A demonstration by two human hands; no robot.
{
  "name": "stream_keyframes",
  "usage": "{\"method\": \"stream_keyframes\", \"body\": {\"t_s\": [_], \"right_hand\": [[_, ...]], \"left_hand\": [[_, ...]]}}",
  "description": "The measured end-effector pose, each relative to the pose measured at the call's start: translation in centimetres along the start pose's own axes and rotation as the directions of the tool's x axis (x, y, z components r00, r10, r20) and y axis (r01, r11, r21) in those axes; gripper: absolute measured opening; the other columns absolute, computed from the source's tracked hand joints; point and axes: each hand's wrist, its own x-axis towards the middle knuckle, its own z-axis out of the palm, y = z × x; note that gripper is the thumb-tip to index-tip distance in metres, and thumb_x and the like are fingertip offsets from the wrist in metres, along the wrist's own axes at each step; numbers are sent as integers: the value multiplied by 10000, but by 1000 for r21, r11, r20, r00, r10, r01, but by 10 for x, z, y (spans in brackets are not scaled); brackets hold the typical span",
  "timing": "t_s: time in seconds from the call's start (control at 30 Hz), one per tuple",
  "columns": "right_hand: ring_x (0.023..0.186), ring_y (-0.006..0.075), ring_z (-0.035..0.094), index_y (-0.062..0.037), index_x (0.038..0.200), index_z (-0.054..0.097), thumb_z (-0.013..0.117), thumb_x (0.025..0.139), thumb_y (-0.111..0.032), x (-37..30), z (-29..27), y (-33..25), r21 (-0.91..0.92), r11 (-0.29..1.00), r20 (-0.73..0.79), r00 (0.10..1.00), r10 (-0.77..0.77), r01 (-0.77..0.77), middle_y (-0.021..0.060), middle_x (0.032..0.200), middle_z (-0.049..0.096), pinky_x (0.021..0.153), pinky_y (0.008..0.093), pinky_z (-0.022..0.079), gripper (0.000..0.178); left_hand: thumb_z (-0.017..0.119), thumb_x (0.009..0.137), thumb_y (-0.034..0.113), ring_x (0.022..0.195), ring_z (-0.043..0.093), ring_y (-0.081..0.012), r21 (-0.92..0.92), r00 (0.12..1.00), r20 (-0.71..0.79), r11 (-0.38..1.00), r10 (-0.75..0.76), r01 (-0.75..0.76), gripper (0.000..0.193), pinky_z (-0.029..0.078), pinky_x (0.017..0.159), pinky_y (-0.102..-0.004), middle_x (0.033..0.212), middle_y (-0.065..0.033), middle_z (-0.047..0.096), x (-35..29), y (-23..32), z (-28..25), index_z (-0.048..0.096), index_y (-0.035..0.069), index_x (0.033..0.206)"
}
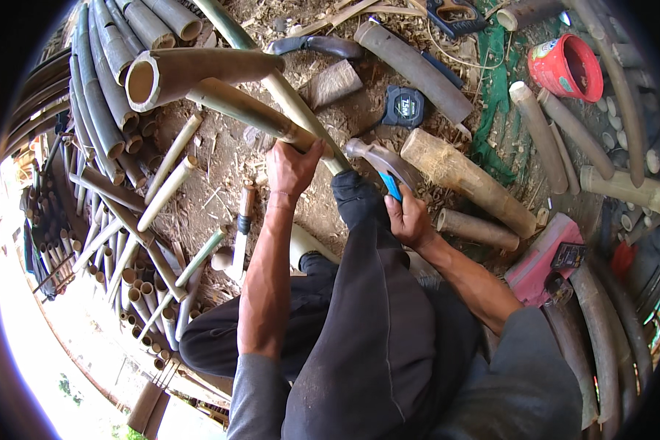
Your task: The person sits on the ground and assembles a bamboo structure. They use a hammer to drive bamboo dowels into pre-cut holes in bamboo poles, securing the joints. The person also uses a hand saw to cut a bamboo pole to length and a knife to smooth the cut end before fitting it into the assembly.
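Note:
My left hand (pixel 293 169) is closed round a bamboo tube (pixel 253 110) in front of my knees. The tube's far end meets a thicker bamboo piece (pixel 205 70) with an open end; whether the two are joined, I cannot tell. Under the tube, a long greenish bamboo pole (pixel 286 92) slants down to my dark-clad foot (pixel 356 198). In my right hand (pixel 409 218) is a claw hammer (pixel 385 158) with blue on its handle, its head near the tube's near end but apart from it. A wooden-handled blade (pixel 243 227) lies left of my left forearm.
Bamboo poles (pixel 103 81) are stacked at the left, with shorter tubes below. Ahead lie a tape measure (pixel 403 107), a wood block (pixel 334 84) and a saw handle (pixel 455 18) among shavings. At the right are a red bucket (pixel 534 67), a pink box (pixel 535 268) and several bamboo lengths (pixel 469 183).

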Motion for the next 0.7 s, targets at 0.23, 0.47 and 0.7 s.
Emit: {"method": "stream_keyframes", "body": {"t_s": [0.23, 0.47, 0.7], "right_hand": [[588, 426, 635, 0, 949, 522, 563, 1001, -208, 19, 4, 4, -36, 999, 84, 996, 32, -29, 222, 598, 564, 495, 467, 462, 218], [546, 416, 616, 7, 938, 519, 542, 1016, -213, 21, 8, 12, -92, 994, 148, 986, 73, -60, 211, 563, 540, 475, 464, 437, 234], [567, 451, 610, -3, 920, 511, 538, 1017, -257, 21, 7, 23, -208, 971, 217, 962, 166, -121, 210, 564, 541, 484, 485, 448, 274]], "left_hand": [[772, 811, 335, 753, 744, -281, -4, 999, -20, 999, 47, -47, 331, 586, 708, -389, 816, -174, 741, 0, 2, 1, 738, 19, 904], [767, 816, 330, 752, 744, -279, -4, 1000, 11, 1000, 16, -16, 308, 588, 711, -383, 824, -160, 746, 0, -1, -1, 747, 38, 910], [766, 813, 352, 760, 741, -284, 7, 999, 29, 1000, 30, -30, 330, 583, 708, -395, 833, -160, 745, 4, 4, 0, 742, 38, 909]]}}
